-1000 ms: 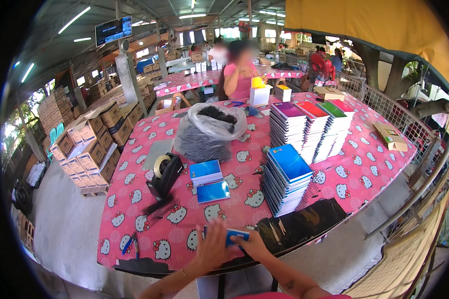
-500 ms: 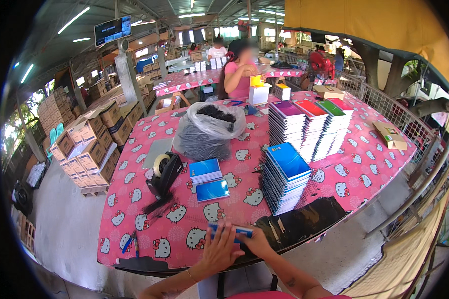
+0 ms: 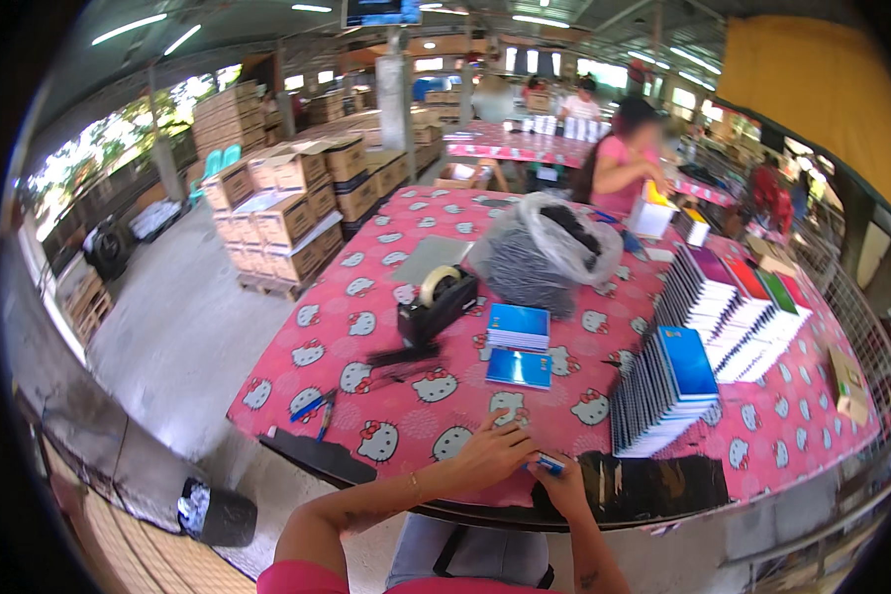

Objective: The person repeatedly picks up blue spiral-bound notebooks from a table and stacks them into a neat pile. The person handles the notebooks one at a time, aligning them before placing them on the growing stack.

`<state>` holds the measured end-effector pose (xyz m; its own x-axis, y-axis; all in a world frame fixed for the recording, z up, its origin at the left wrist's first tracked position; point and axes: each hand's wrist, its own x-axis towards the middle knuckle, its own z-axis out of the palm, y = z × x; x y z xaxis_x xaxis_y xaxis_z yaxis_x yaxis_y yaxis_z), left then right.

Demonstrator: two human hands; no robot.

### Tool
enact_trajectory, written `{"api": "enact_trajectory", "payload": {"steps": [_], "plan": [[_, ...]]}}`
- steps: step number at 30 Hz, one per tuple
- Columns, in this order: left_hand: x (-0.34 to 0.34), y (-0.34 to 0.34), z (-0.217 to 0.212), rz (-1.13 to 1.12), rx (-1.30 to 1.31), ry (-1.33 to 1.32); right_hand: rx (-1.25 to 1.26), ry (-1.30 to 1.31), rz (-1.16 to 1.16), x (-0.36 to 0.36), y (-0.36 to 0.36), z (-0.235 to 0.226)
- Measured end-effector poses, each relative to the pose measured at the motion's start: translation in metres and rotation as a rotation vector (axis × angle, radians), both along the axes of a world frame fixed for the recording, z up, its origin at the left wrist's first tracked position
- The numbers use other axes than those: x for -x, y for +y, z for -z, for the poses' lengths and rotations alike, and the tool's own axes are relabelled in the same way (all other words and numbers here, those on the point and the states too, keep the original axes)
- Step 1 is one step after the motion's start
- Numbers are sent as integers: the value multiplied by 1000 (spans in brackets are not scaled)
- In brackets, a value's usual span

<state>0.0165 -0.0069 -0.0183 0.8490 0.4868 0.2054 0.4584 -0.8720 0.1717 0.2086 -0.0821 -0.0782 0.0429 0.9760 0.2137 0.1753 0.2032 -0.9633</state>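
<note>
At the near table edge, my right hand (image 3: 564,489) is closed on a small blue-covered notebook (image 3: 548,463), seen nearly end-on and partly hidden by the fingers. My left hand (image 3: 493,447) reaches in beside it with fingers stretched out; whether its palm touches the notebook cannot be made out. Just beyond lie a blue notebook (image 3: 519,368) and a short stack of blue notebooks (image 3: 519,325). To their left stands a black tape dispenser (image 3: 438,305), with thin black strands (image 3: 406,360) in front. A tall stack of spiral-bound blue notebooks (image 3: 663,394) rises on the right.
A clear plastic bag of black coils (image 3: 544,259) sits mid-table. Purple, red and green notebook stacks (image 3: 729,309) stand at the right, near a flat carton (image 3: 847,386). Pens (image 3: 319,410) lie front left. A co-worker (image 3: 624,163) works across the table. Cartons (image 3: 285,210) are piled on the left.
The view has swung left, so the table sits further right in the picture. My left hand's fingers have moved off the notebook's cover; the right hand still holds it, now turned end-on.
</note>
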Motion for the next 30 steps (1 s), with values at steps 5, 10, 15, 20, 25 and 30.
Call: {"api": "enact_trajectory", "payload": {"steps": [5,10,15,20,25,30], "plan": [[-5,-30,15,-116,-206,-95,51,61,-56,4,7,17],[-3,-52,24,-118,-165,-184,86,163,-23,10,10,11],[-13,-51,36,-111,-153,-223,43,104,10,11,8,-6],[-24,-33,14,-139,-131,-207,-118,163,-58,6,14,1],[-13,-43,24,-145,-76,-343,11,-36,-34,4,24,8],[-16,-2,11,-56,-98,-344,20,64,-78,5,26,16]]}}
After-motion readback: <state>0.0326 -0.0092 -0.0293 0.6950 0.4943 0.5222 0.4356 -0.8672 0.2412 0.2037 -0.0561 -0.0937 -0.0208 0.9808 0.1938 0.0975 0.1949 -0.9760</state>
